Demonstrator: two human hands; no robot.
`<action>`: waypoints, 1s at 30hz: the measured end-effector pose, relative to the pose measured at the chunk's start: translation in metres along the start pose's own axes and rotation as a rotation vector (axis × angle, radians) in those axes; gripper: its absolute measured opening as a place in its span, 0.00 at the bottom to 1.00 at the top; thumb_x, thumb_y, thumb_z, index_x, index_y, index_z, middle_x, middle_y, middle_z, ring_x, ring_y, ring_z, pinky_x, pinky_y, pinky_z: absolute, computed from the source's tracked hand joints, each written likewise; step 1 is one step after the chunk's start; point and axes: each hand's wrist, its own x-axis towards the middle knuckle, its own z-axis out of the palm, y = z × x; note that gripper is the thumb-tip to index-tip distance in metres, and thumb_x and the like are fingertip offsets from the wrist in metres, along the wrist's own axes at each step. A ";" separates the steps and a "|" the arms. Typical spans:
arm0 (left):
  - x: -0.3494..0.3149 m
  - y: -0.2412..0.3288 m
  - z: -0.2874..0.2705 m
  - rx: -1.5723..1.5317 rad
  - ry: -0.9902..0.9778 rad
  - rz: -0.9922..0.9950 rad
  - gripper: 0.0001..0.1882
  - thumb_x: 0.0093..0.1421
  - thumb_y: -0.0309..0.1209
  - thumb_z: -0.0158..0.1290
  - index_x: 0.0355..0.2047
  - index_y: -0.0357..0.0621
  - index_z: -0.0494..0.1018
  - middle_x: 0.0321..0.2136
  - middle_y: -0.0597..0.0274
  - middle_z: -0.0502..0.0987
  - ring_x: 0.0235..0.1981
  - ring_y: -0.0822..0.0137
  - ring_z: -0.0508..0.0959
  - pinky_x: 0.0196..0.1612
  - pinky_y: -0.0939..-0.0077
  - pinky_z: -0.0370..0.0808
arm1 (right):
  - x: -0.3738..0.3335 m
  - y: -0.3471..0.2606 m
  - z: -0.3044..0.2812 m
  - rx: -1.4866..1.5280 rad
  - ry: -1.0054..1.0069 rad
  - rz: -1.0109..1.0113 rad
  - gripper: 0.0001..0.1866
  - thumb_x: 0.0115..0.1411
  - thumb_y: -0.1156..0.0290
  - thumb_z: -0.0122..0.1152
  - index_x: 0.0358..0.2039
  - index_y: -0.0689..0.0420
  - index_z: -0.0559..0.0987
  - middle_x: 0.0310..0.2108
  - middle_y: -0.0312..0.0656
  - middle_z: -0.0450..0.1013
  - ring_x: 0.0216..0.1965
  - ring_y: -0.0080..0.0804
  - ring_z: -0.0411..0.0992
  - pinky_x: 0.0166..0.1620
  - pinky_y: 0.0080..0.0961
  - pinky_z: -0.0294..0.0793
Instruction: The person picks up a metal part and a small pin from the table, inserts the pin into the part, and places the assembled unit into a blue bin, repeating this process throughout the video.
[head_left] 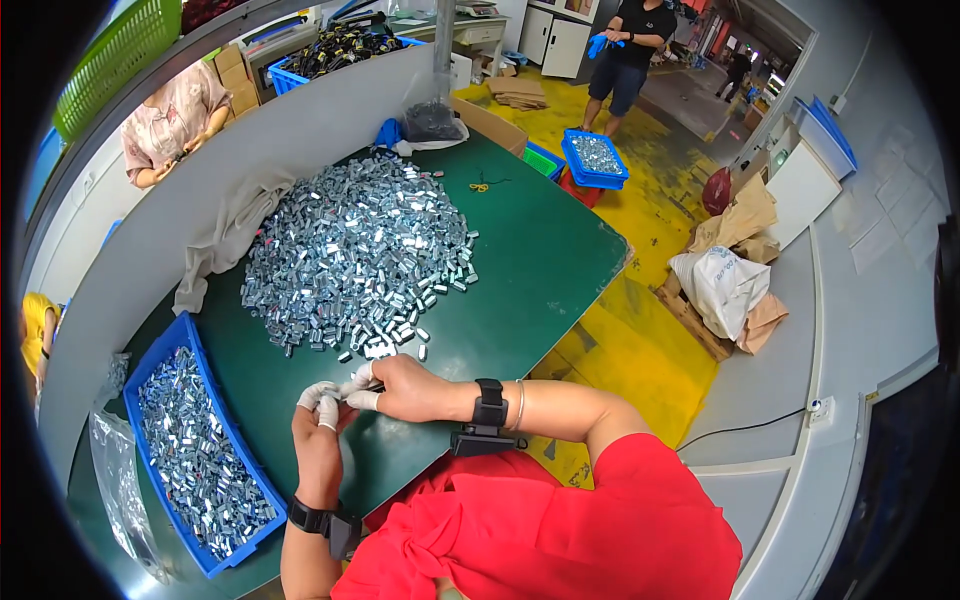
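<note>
White finger covers sit on the fingertips of both my hands, which meet over the near edge of the green table [530, 265]. My left hand [320, 425] is closed, its fingers pinched together. From the right, my right hand [408, 388] comes against it, also closed in a pinch. Whatever lies between the fingertips is too small and covered to make out. Just beyond my hands spreads a large heap of small silvery metal pieces [355, 245], with a few loose ones at its near edge. Left of my left hand, a blue tray [235, 435] holds many similar pieces.
A grey partition [270, 130] borders the table, with a pale cloth [225, 235] against it. A clear plastic bag [118, 480] lies beside the tray. Beyond the table, a person [625, 55] stands near stacked blue crates [595, 180]. Sacks [722, 285] lie along the right wall.
</note>
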 end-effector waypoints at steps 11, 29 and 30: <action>-0.001 0.003 0.018 -0.373 0.045 -0.035 0.12 0.64 0.36 0.42 0.45 0.46 0.63 0.48 0.58 0.69 0.45 0.65 0.71 0.47 0.68 0.68 | 0.006 0.012 0.021 0.164 0.157 -0.022 0.12 0.58 0.66 0.54 0.36 0.62 0.76 0.31 0.46 0.76 0.34 0.33 0.75 0.37 0.28 0.71; -0.001 0.005 0.024 -0.394 0.100 -0.031 0.14 0.63 0.36 0.43 0.46 0.45 0.64 0.44 0.61 0.71 0.44 0.66 0.71 0.46 0.68 0.69 | 0.008 0.010 0.025 0.167 0.243 -0.038 0.12 0.57 0.64 0.55 0.34 0.61 0.77 0.28 0.45 0.75 0.30 0.34 0.74 0.35 0.26 0.70; 0.000 0.003 0.022 -0.393 0.100 -0.031 0.14 0.63 0.36 0.43 0.46 0.45 0.64 0.44 0.61 0.71 0.44 0.66 0.71 0.46 0.68 0.69 | 0.009 0.011 0.027 0.174 0.248 -0.053 0.13 0.58 0.63 0.54 0.33 0.61 0.77 0.27 0.44 0.75 0.28 0.33 0.73 0.34 0.27 0.70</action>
